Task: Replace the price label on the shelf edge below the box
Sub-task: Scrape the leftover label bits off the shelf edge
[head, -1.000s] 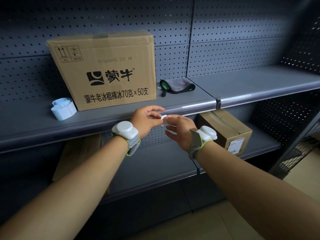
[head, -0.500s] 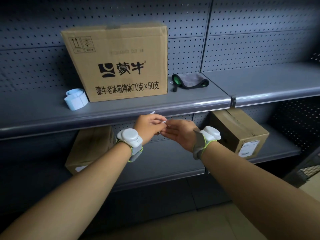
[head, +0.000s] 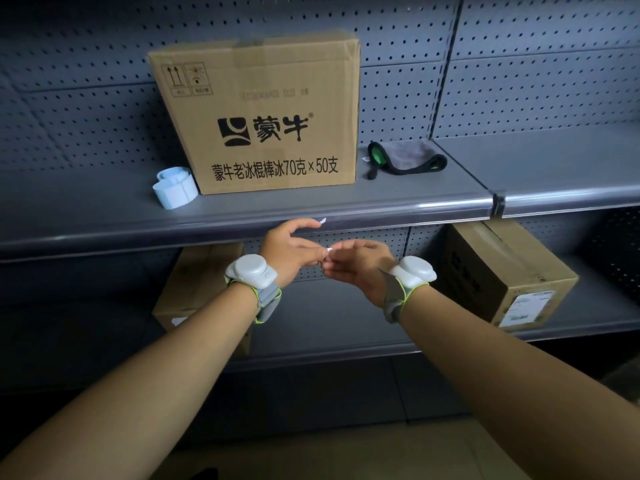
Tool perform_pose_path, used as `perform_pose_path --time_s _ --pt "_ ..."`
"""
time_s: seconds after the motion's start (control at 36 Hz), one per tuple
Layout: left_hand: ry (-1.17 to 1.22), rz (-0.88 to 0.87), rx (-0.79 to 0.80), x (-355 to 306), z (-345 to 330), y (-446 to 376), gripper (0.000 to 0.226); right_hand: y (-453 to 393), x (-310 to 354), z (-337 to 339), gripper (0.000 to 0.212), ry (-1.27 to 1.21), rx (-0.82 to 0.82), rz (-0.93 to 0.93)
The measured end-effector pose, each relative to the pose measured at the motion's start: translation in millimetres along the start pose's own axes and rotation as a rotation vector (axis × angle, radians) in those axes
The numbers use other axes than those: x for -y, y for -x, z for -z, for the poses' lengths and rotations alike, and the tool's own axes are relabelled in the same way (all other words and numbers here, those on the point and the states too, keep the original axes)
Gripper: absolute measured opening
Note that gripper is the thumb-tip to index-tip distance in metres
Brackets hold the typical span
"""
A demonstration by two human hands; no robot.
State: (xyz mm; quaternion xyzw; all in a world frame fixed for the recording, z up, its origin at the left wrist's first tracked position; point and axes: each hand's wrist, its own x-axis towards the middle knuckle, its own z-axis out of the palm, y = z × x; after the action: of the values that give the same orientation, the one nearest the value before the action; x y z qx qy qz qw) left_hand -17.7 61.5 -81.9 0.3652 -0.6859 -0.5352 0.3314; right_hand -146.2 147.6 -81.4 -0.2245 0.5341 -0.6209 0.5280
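A label roll (head: 175,190) sits left of the box (head: 266,116). Below the shelf edge (head: 398,211), the left hand (head: 289,249) has drawn slightly away from the rail; a white scrap (head: 322,221) clings at its forefinger tip. Both grips pinch a small label (head: 330,250), probably freshly peeled, with the right hand (head: 360,268), so sticking comes next.

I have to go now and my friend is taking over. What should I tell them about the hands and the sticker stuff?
Left hand and right hand together pinch a small white label just below the shelf edge.
A white scrap sticks out at the left index fingertip.
The label roll sits on the shelf, left of the Mengniu box.
Done: a label is in hand.
Left: stick it on the shelf edge below the box.
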Motion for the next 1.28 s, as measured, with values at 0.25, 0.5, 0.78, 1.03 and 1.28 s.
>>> perform_pose_path --time_s 0.25,0.5,0.78,1.03,1.28 --pt "-0.296 -0.042 -0.059 -1.3 2.5 1.8 0.029 -10.6 -10.2 -17.0 0.006 -0.095 -0.034 -0.035" --pt "-0.478 -0.061 -0.063 -2.0 17.5 3.2 0.023 -10.9 -16.3 -22.8 0.022 0.028 0.054 -0.01" --pt "-0.653 -0.323 0.063 -7.2 24.0 6.6 0.014 -15.2 -12.8 -11.8 0.032 -0.224 0.123 -0.134" --pt "-0.402 -0.459 -0.195 -25.3 34.1 -0.4 0.008 -18.9 -6.0 -22.9 0.034 -0.423 -0.033 -0.178" --pt "-0.271 -0.497 -0.316 -38.3 55.1 -40.4 0.021 -29.8 -3.5 -47.8 0.014 -0.597 -0.084 -0.054"
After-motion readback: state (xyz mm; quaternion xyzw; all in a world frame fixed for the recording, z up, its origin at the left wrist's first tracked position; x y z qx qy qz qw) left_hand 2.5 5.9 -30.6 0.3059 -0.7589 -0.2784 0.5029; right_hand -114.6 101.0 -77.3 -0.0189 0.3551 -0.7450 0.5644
